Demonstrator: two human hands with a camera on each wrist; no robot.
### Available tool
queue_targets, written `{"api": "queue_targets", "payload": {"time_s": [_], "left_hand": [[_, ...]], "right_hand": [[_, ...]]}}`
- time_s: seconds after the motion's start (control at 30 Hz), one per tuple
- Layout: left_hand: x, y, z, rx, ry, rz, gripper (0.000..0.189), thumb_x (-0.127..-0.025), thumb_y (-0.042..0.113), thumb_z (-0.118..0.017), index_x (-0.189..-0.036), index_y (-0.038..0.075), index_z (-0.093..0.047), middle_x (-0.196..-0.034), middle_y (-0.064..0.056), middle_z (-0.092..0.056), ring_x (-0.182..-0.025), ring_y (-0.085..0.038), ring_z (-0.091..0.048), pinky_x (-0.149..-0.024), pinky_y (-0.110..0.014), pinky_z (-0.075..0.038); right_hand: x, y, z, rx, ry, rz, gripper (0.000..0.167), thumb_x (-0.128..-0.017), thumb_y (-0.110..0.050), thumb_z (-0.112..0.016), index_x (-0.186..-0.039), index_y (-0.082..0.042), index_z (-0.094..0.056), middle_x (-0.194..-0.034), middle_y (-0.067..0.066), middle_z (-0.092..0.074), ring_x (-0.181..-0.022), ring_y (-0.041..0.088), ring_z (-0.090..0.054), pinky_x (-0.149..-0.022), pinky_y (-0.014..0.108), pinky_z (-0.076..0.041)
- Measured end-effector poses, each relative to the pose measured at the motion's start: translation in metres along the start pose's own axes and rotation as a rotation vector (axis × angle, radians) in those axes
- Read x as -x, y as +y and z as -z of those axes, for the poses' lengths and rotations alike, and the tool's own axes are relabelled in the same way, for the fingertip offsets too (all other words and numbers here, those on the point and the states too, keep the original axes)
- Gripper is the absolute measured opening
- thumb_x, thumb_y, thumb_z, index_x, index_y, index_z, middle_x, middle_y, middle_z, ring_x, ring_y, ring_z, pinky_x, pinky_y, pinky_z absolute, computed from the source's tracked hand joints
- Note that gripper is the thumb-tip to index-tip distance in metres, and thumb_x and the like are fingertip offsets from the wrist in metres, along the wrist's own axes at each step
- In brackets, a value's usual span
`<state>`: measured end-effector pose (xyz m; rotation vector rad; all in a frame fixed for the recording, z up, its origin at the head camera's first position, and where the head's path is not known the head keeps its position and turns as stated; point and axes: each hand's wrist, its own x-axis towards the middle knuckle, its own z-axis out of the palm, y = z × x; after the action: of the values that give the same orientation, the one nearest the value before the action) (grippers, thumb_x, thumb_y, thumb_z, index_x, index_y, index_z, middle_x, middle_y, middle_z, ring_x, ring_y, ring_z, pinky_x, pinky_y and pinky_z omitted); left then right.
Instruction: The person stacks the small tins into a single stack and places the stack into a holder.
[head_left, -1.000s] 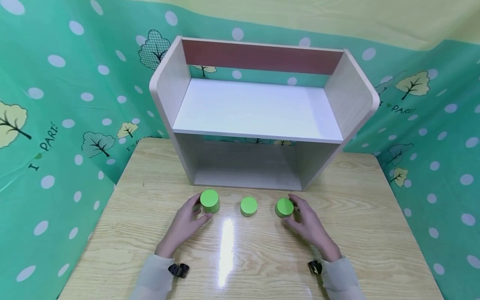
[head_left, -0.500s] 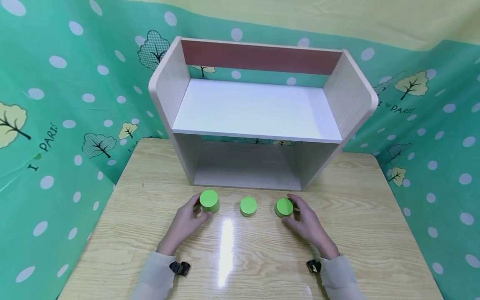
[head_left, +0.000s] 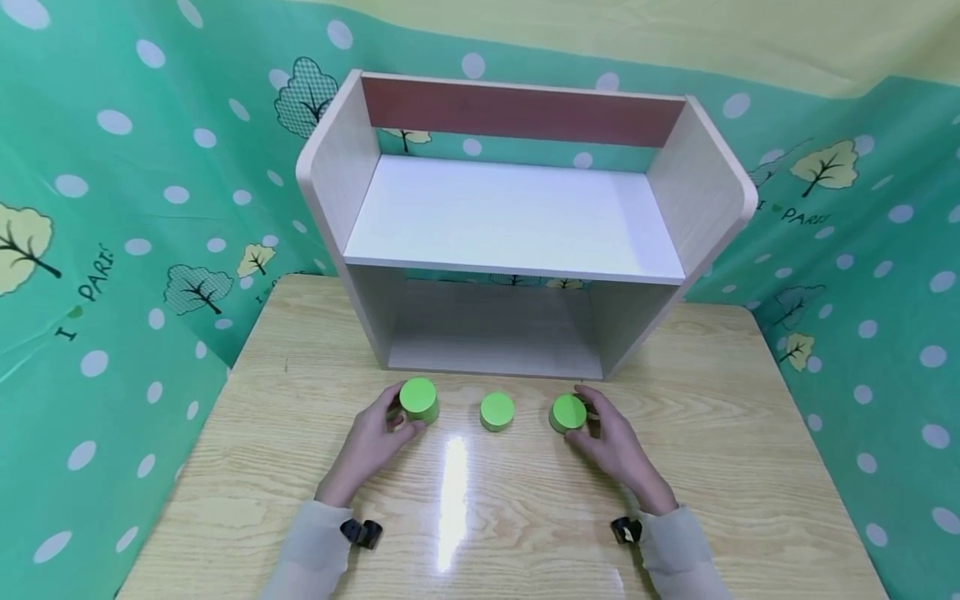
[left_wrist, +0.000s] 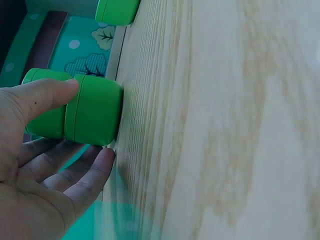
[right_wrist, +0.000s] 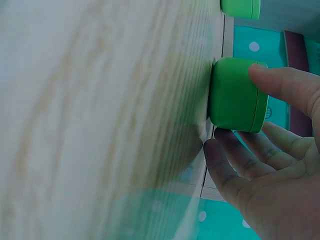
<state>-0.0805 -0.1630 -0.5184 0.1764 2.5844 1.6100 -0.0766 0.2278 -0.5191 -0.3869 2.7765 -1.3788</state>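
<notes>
Three green round lidded boxes or stacks of them form a row on the table. The left one is a stack of two green round boxes [head_left: 418,402]. My left hand [head_left: 371,440] holds this stack from its left side; in the left wrist view the thumb [left_wrist: 52,95] lies across the seam between the two boxes. A low green box [head_left: 497,412] stands alone in the middle. At the right, my right hand [head_left: 617,446] holds another single green box [head_left: 567,414], its thumb [right_wrist: 280,82] at the lid's edge in the right wrist view and its fingers around the far side.
Right behind the row stands a whitish two-level shelf [head_left: 517,221] with a reddish-brown back rail [head_left: 525,110]. The wood-grain table [head_left: 525,517] reaches up to green dotted curtains [head_left: 120,333]. Black bands [head_left: 362,533] sit at both wrists.
</notes>
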Motion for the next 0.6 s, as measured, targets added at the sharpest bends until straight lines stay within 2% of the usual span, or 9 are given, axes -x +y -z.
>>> {"api": "queue_targets", "payload": {"time_s": [0.6], "left_hand": [[-0.0025,-0.0065,-0.0003,0.069,0.002,0.037,0.069,-0.085,0.011,-0.08,-0.146,0.008,-0.046,-0.144,-0.017,-0.052,-0.13,-0.033,-0.051,-0.1,-0.036,-0.052]], "right_hand": [[0.001,-0.0034,0.0003,-0.029,0.006,-0.024,0.074,-0.083,0.005,-0.078,-0.146,0.001,-0.041,-0.137,0.023,-0.053,-0.121,0.04,-0.054,-0.098,0.052,-0.053]]}}
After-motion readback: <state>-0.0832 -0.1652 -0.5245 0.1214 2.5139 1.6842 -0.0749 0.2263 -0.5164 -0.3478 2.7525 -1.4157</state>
